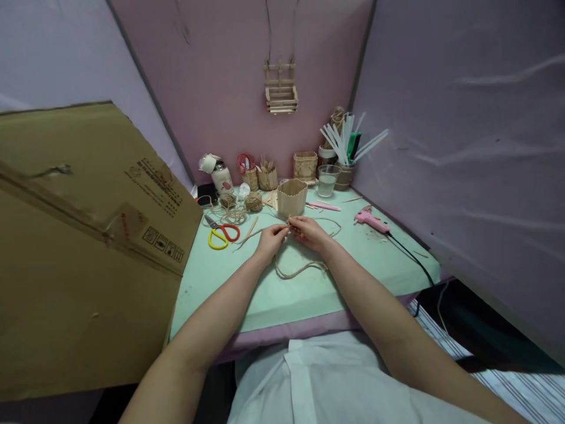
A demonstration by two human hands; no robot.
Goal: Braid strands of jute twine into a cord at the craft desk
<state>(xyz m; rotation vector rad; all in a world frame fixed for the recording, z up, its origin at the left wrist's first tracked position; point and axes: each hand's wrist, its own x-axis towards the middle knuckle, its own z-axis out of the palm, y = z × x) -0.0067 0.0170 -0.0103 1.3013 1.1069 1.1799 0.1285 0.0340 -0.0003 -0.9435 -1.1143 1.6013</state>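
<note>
My left hand and my right hand meet fingertip to fingertip over the middle of the table, both closed on a length of brown twine. Part of the twine is braided and loops down in front of my hands; loose strands trail off to the left and behind on the right. The exact spot between my fingertips is too small to make out. Just beyond my hands stands a wooden-stick container. Left of them lie scissors with one yellow and one red handle, and a thin wooden stick.
A pink glue gun with a black cord rests at right. Behind are twine balls, a water cup, stick-covered holders, a jar and white glue sticks. A large cardboard box borders the left side.
</note>
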